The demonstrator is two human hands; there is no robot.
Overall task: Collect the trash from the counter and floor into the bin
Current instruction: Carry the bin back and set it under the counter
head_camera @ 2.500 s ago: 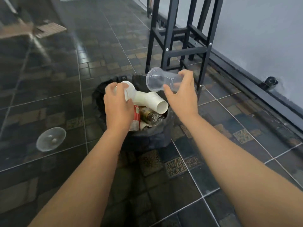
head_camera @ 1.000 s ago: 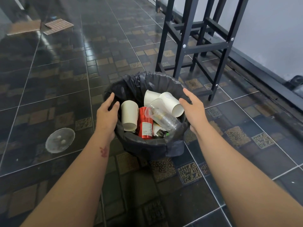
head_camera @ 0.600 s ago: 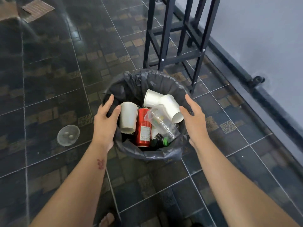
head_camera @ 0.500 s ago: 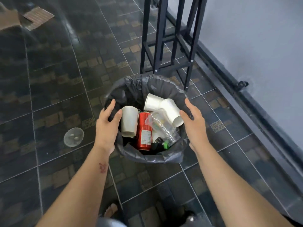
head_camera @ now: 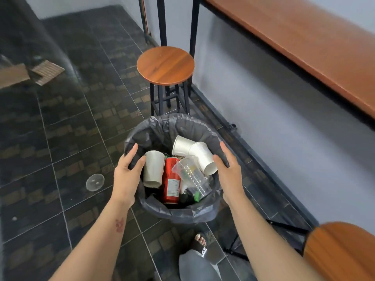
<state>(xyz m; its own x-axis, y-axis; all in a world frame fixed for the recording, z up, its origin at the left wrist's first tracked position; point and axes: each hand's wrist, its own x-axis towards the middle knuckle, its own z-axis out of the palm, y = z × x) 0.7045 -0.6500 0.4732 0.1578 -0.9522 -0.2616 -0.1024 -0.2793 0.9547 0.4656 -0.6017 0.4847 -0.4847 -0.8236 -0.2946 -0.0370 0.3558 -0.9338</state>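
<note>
The round bin (head_camera: 162, 126), lined with a black bag, is between my two hands and looks raised off the dark tiled floor. My left hand (head_camera: 125, 179) grips its left rim, thumb inside. My right hand (head_camera: 229, 175) presses against the right rim. Inside lie white paper cups (head_camera: 153, 169), a red can (head_camera: 171, 181) and a clear plastic cup (head_camera: 190, 175). A clear plastic lid (head_camera: 95, 182) lies on the floor left of the bin.
A round wooden stool (head_camera: 165, 64) stands just beyond the bin. A long wooden counter (head_camera: 304, 47) runs along the grey wall at right. A second stool seat (head_camera: 341, 252) is at lower right. Cardboard pieces (head_camera: 47, 72) lie far left. My sandalled foot (head_camera: 199, 243) is below the bin.
The cups were dropped into the bin, then both hands took hold of its rim. The view has risen, with the bin staying between my hands; stool top and counter are now visible.
</note>
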